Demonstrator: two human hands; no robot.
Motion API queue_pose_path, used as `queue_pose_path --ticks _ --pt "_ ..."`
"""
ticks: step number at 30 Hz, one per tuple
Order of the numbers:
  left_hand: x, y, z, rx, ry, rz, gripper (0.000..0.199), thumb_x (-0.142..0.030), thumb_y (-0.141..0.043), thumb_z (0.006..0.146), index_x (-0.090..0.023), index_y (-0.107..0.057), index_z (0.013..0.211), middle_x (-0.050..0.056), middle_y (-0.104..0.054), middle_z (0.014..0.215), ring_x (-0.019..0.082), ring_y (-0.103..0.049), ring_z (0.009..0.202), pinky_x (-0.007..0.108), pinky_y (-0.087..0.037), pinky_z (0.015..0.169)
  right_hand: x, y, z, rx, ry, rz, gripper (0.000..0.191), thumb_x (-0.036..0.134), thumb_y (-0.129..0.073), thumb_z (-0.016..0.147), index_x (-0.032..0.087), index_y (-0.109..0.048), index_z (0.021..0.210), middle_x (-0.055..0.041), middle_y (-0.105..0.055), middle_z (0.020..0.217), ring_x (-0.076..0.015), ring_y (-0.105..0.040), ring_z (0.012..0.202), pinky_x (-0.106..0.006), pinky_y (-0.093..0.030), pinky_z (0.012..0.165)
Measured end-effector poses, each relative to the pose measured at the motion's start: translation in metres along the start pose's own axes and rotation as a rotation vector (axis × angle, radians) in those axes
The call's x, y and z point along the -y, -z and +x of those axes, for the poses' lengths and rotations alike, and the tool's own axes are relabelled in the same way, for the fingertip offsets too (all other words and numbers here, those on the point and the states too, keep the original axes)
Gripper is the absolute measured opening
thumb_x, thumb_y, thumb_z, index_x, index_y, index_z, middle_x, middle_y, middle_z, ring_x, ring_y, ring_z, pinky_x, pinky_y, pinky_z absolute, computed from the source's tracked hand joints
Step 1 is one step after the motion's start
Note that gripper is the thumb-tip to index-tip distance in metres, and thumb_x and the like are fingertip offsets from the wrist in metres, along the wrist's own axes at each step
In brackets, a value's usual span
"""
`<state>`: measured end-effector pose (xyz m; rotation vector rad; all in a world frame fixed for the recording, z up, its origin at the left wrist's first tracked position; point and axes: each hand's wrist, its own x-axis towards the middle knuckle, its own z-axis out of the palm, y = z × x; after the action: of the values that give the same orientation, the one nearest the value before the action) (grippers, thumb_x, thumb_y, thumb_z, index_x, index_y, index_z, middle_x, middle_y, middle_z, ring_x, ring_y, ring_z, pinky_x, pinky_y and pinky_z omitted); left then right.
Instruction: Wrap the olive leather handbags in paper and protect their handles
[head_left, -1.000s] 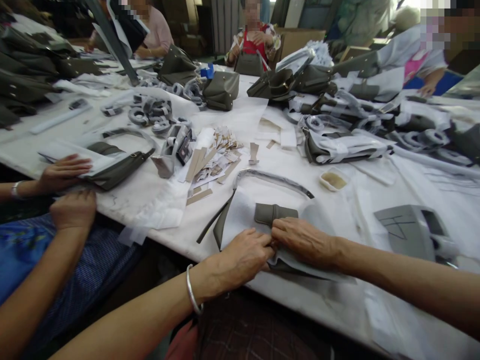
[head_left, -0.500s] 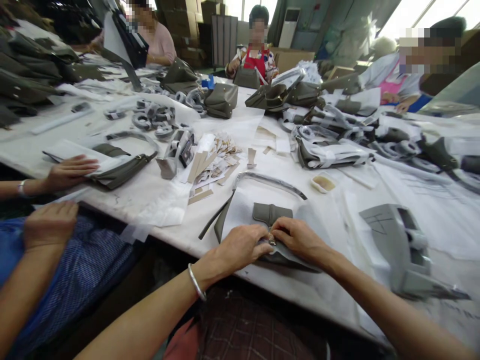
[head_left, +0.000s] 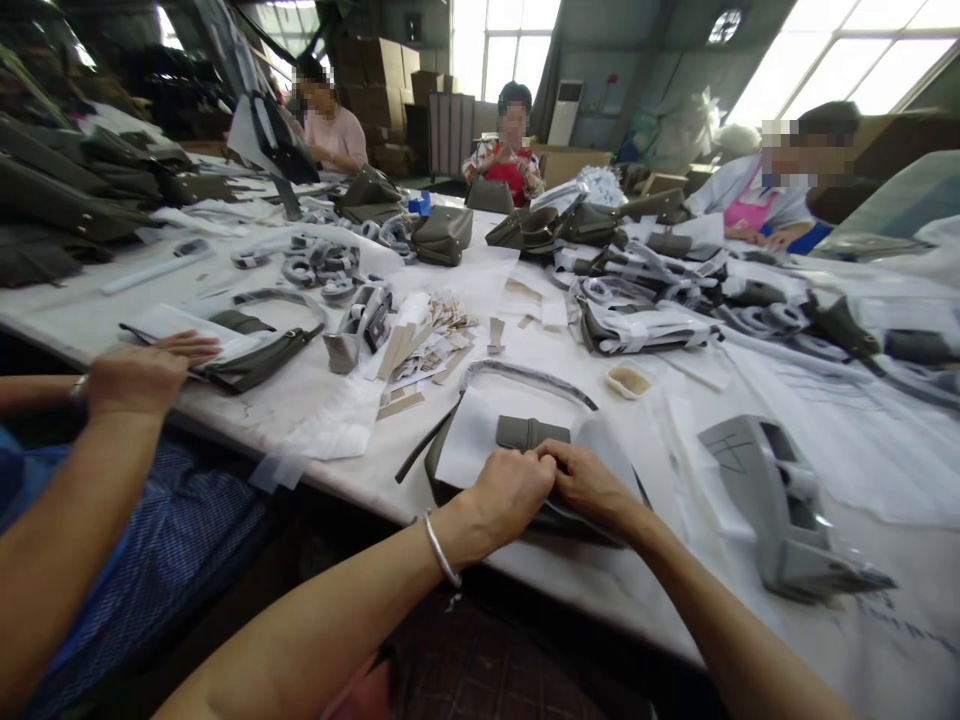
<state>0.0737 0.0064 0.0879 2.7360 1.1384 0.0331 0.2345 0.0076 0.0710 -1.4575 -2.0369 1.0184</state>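
Handbag [head_left: 439, 468], olive-grey, lies flat at the near edge of the white-covered worktable [head_left: 255, 415], directly in front of the person. Long axis runs left to right across the view, right end angled a little nearer. Top side points away from the person, base towards the near edge. Wrapped strap [head_left: 525, 374] arches beyond the top; a thin dark strip [head_left: 418, 452] juts out at the left end, slanting nearer. White sheet [head_left: 466, 436] over the front, grey-green closure tab [head_left: 527, 432] lying on it, crosswise.

Left hand [head_left: 517, 490], silver bangle [head_left: 441, 548] at the wrist: fingers curled tight on the handbag's front, just below the closure tab. Right hand [head_left: 589, 482]: thumb and fingers pinched at the same spot, fingertips meeting the left's. Exact part gripped is hidden.

Beyond the strap, to the right, a shallow dish [head_left: 628, 381] with yellowish contents. Right of the handbag, well apart, a grey tape dispenser [head_left: 750, 470] with dark pen strokes. Card strips and paper scraps [head_left: 431, 338] heaped beyond, to the left. Far left, a co-worker's hand [head_left: 139, 378] near a second bag [head_left: 262, 362], also partly covered by white sheeting.
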Motion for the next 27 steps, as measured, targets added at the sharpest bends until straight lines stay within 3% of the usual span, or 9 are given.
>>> queue_pose_path --ticks 6,10,20,24,27 --pt "0.006 -0.005 -0.008 -0.05 -0.076 0.04 0.015 -0.008 -0.047 0.093 -0.011 -0.06 0.1 0.014 -0.071 0.096 0.027 -0.071 0.086 0.037 -0.058 0.07 0.0 -0.001 -0.004 -0.01 0.011 0.03 0.019 0.014 -0.049 0.08 0.02 -0.066 0.087 -0.0021 -0.071 0.087 -0.0193 -0.062 0.085 -0.03 -0.046 0.079" --pt "0.015 -0.001 -0.006 0.004 -0.05 0.031 0.019 -0.006 -0.048 0.09 -0.011 -0.061 0.103 0.012 -0.071 0.093 0.026 -0.071 0.084 0.035 -0.059 0.071 -0.003 -0.002 -0.003 -0.027 0.02 -0.001 0.014 0.018 -0.05 0.084 0.019 -0.064 0.084 -0.002 -0.068 0.083 -0.0185 -0.061 0.081 -0.03 -0.045 0.076" --pt "0.004 -0.001 0.005 -0.002 -0.025 0.05 0.017 -0.011 -0.048 0.091 -0.008 -0.061 0.102 0.015 -0.071 0.091 0.027 -0.071 0.086 0.037 -0.058 0.072 -0.012 -0.008 -0.004 -0.081 0.047 0.031 0.013 0.014 -0.049 0.081 0.02 -0.061 0.082 -0.0008 -0.065 0.08 -0.0178 -0.06 0.078 -0.029 -0.045 0.074" --pt "0.011 -0.003 0.001 -0.073 0.027 0.016 0.011 -0.016 -0.05 0.091 -0.013 -0.058 0.097 0.01 -0.069 0.087 0.024 -0.069 0.084 0.032 -0.055 0.072 -0.011 -0.007 -0.003 -0.103 0.062 0.04 0.014 0.015 -0.048 0.083 0.02 -0.061 0.083 -0.0006 -0.065 0.082 -0.0173 -0.06 0.08 -0.03 -0.046 0.076" --pt "0.021 -0.002 0.0 -0.122 0.146 0.003 0.013 -0.014 -0.046 0.092 -0.014 -0.058 0.094 0.009 -0.068 0.085 0.023 -0.069 0.081 0.03 -0.052 0.068 -0.011 -0.008 -0.004 -0.095 0.067 0.074 0.016 0.015 -0.05 0.084 0.021 -0.065 0.087 -0.0008 -0.068 0.086 -0.0169 -0.061 0.083 -0.03 -0.047 0.08"
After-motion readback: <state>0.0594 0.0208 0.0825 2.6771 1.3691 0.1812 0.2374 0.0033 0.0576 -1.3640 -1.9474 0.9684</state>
